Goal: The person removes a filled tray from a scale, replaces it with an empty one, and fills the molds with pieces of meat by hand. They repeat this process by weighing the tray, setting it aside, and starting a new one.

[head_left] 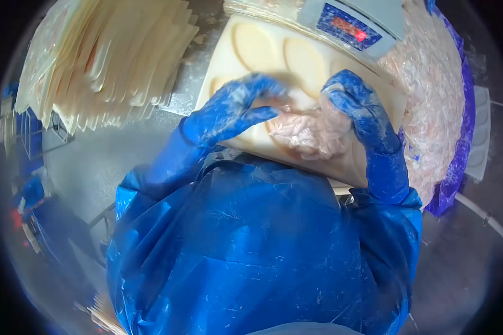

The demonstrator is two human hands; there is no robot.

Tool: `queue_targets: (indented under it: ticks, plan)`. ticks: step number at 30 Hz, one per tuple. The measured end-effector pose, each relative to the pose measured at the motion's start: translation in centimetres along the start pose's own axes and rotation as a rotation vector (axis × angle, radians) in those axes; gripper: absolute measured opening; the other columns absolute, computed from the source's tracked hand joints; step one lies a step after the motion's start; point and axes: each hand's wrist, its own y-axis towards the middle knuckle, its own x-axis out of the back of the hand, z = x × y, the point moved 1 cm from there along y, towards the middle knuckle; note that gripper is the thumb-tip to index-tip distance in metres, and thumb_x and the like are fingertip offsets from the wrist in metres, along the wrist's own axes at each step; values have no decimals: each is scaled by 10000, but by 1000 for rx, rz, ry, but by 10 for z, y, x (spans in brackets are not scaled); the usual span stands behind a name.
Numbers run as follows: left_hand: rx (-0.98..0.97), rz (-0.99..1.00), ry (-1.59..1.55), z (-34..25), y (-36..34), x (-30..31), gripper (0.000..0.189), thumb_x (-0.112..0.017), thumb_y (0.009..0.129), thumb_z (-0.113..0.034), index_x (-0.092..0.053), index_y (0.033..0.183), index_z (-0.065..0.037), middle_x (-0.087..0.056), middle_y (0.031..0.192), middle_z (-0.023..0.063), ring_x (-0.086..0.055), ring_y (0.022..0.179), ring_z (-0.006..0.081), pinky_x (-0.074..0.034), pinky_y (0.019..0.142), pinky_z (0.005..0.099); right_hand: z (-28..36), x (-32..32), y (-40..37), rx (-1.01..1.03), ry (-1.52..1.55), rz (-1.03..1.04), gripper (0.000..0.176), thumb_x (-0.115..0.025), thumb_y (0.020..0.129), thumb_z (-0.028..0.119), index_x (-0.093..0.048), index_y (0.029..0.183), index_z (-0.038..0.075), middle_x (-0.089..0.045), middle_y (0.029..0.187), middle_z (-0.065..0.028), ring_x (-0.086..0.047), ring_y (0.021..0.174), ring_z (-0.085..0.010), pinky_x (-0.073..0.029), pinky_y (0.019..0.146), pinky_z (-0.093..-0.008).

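A pale pink heap of raw meat (310,134), possibly poultry, lies on a white moulded tray (218,61) with oval hollows. My left hand (232,106), in a wet blue glove, is at the heap's left side, with thumb and curved fingers apart. My right hand (355,103), gloved in blue too, is closed at the heap's upper right. A thin, pale strip of the meat runs up into its fingers. Bits of white residue cling to both gloves. The hollows under the heap are hidden.
Many thin, off-white trays (112,56) stand stacked at the upper left. A scale (352,25) with a red-lit display sits behind the work tray. To the right is a large mass of raw meat (430,106) in a purple liner (458,139).
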Motion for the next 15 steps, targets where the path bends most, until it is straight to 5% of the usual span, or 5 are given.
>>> queue_targets:
  ticks: [3, 6, 8, 11, 15]
  plan:
    - [-228, -94, 108, -24, 21, -7, 345, -699, 901, -135, -601, 1212, -21, -689, 1078, 87, -671, 969, 222, -536, 893, 332, 15, -15, 26, -25, -115, 238, 144, -585, 943, 30, -623, 1082, 20, -591, 984, -23, -550, 948, -97, -429, 911, -228]
    - [182, 92, -383, -4, 23, -5, 354, -724, 881, -171, -617, 1175, -5, -695, 1056, 80, -673, 973, 241, -540, 897, 366, -35, -11, 71, 138, 14, 45, 207, -590, 962, 109, -634, 1138, 10, -630, 986, -37, -566, 962, -108, -449, 893, -241]
    - [224, -190, -527, 15, 25, 13, 326, -721, 882, -233, -659, 1087, 12, -714, 965, 97, -684, 949, 275, -541, 858, 386, -7, -15, 114, 198, -226, 268, 333, -611, 964, 210, -608, 1215, -9, -663, 1058, -76, -595, 988, -126, -484, 882, -263]
    - [140, -423, 782, 23, 23, 63, 251, -667, 894, -185, -664, 1135, -115, -703, 982, 94, -677, 876, 285, -538, 787, 365, -52, 6, 172, 479, -515, -15, 374, -619, 961, 244, -593, 1239, -5, -661, 1023, -78, -606, 928, -131, -491, 862, -243]
    - [-284, -343, 903, 23, 45, 69, 242, -616, 872, -140, -676, 1106, -141, -644, 1185, 100, -605, 1076, 329, -489, 920, 417, -61, -26, 160, 402, -380, -303, 351, -583, 962, 205, -590, 1263, 26, -637, 1089, -116, -603, 1002, -177, -479, 925, -270]
